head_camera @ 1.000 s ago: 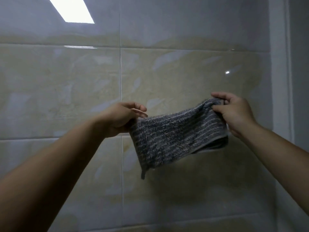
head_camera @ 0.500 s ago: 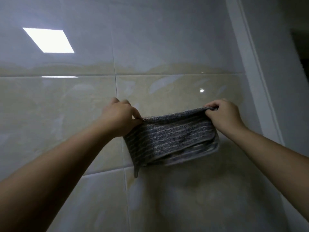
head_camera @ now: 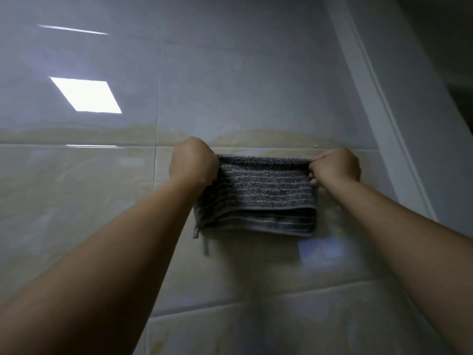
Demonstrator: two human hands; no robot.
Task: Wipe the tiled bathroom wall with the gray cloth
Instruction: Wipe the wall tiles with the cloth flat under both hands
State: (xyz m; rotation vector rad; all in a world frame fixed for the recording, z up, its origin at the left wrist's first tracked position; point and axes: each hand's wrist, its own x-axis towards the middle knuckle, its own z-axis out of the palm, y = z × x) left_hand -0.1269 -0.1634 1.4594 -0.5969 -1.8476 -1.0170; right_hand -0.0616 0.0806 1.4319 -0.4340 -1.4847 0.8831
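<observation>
Two fists, left hand [head_camera: 192, 163] and right hand [head_camera: 335, 165], grip the gray cloth [head_camera: 258, 193] at its top corners, stretched level between them, hanging before the tiled wall [head_camera: 76, 180].

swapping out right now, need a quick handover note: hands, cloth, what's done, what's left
Left hand: grips the cloth at its upper left corner.
Right hand: fingers pinch the upper right corner.
Cloth: folded over and stretched level between both hands, in front of the wall, just below a horizontal grout line. Whether it touches the wall cannot be told.
Done: cloth in hand and spread; no wiped patch shows.
Left: press it flat to the wall and wipe, probably the whole job.
</observation>
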